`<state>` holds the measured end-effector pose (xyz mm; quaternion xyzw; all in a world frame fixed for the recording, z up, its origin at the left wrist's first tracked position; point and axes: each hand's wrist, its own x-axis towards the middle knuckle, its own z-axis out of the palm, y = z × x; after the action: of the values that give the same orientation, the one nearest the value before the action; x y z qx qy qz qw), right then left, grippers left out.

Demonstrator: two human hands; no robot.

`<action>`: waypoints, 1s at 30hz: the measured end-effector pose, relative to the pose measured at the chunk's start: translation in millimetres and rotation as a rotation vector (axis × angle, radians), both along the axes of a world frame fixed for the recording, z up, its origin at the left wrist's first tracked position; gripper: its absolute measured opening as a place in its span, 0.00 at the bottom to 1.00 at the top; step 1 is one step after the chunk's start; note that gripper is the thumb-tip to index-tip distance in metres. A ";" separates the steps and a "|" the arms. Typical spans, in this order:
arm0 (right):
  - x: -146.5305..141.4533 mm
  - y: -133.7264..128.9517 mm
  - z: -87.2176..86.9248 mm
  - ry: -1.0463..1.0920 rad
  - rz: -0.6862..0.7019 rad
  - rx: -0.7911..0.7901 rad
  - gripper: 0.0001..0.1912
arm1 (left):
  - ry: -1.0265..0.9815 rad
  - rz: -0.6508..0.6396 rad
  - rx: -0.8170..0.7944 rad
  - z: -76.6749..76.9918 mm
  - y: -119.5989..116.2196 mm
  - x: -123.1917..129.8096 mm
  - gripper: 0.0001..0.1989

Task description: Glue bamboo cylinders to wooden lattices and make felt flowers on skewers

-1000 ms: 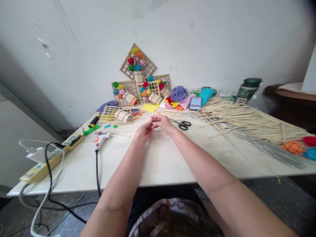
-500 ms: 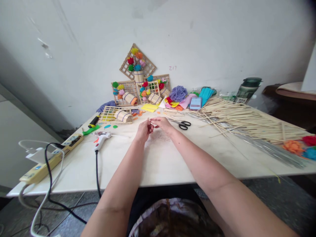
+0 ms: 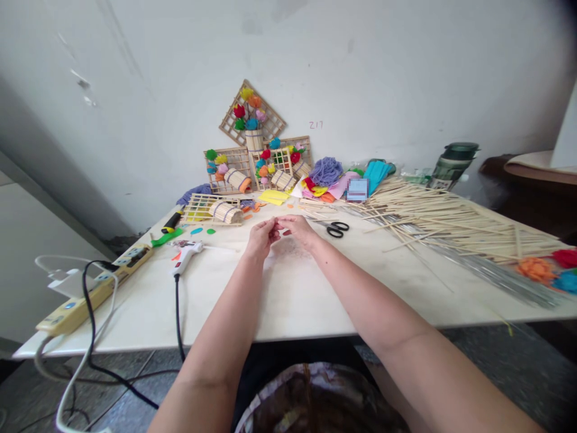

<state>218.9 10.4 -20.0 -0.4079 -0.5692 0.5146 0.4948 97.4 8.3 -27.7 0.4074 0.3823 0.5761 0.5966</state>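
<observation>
My left hand and my right hand meet at the fingertips above the middle of the table. Both are closed in a pinch; whatever sits between the fingers is too small or hidden to name. Under the right fingers a small dark red piece shows on the tabletop. Black-handled scissors lie just right of my right hand. To the left of my left hand rests a white glue gun, with small blue and green felt ovals behind it.
Bamboo lattice panels with felt flowers lean on the wall. Many sticks and grey wires cover the right side. Purple yarn and felt sheets lie at the back. A power strip with cords lines the left edge.
My fingers have shifted slightly, the left hand turning a little so its fingertips press closer to the right ones. The things on the table stay where they were.
</observation>
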 end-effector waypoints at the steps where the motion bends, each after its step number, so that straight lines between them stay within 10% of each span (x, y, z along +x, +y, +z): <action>1: -0.1 -0.5 0.7 -0.001 -0.008 -0.006 0.11 | 0.025 -0.008 0.012 0.4 -0.9 0.5 0.11; 17: -0.2 -2.3 -2.5 0.009 0.153 0.149 0.12 | 0.149 -0.030 0.011 2.3 -6.0 3.5 0.19; 30: -1.1 14.9 -14.6 -0.127 -0.109 0.227 0.10 | 0.056 -0.136 -0.091 9.7 -7.1 5.3 0.17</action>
<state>217.8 25.3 -34.6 -0.4113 -0.6309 0.3922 0.5282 102.6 1.2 -18.0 0.4206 0.3961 0.5048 0.6414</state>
